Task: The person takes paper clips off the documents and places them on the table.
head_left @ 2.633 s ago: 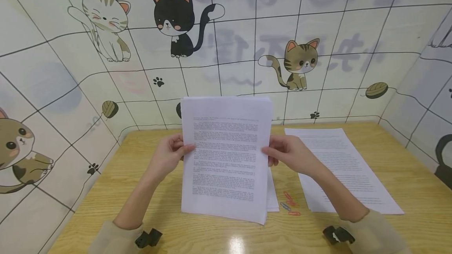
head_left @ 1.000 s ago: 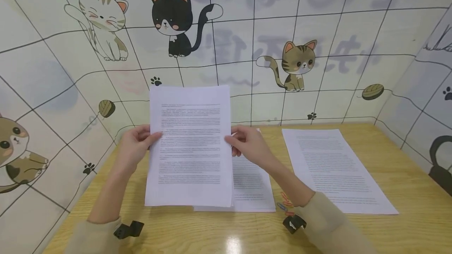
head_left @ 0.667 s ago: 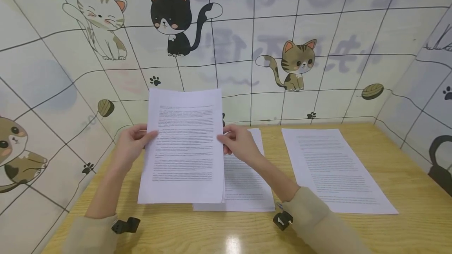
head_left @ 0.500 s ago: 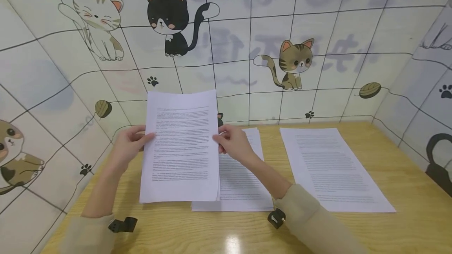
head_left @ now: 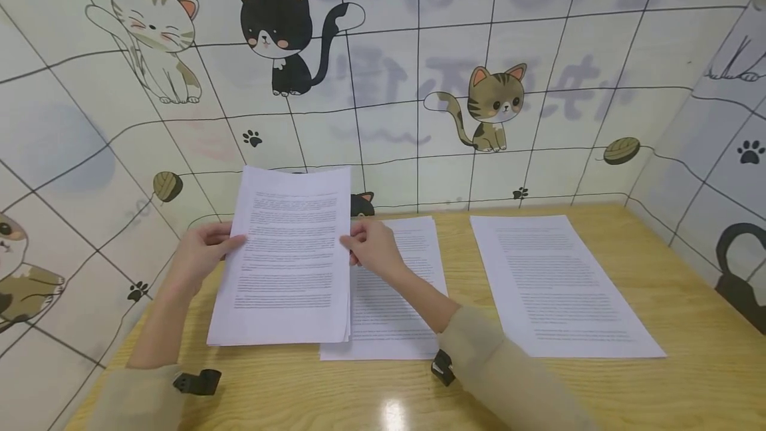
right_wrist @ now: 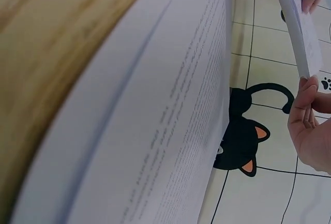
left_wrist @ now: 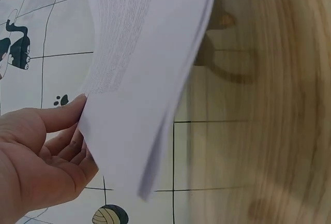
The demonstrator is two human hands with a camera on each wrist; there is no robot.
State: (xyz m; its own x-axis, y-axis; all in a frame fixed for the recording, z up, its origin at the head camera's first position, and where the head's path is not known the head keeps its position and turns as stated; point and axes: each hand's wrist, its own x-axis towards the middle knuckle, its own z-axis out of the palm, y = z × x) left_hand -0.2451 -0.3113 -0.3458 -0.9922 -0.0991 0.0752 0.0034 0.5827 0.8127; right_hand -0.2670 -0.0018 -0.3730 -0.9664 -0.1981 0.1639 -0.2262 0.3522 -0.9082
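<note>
A stack of printed paper sheets (head_left: 287, 258) is held up, tilted, above the left part of the table. My left hand (head_left: 200, 255) pinches its left edge, thumb on the printed face. At the opposite edge my right hand (head_left: 376, 248) pinches it the same way. The left wrist view has the stack curving away from the left hand (left_wrist: 46, 157), its lower edges slightly fanned. In the right wrist view the right hand (right_wrist: 310, 123) grips the stack's edge. Partly behind the held stack, a second pile of printed sheets (head_left: 397, 311) lies on the table.
Another printed pile (head_left: 568, 285) lies on the right of the wooden table (head_left: 311, 394). A wall with cartoon cats (head_left: 383, 85) rises at the table's back. My right sleeve (head_left: 497, 371) crosses the area where paper clips lay; they are hidden now.
Both hands have carried the stack left from the middle, uncovering more of the second pile. Over the last half second it has also lowered slightly. The right forearm now covers the paper clips.
</note>
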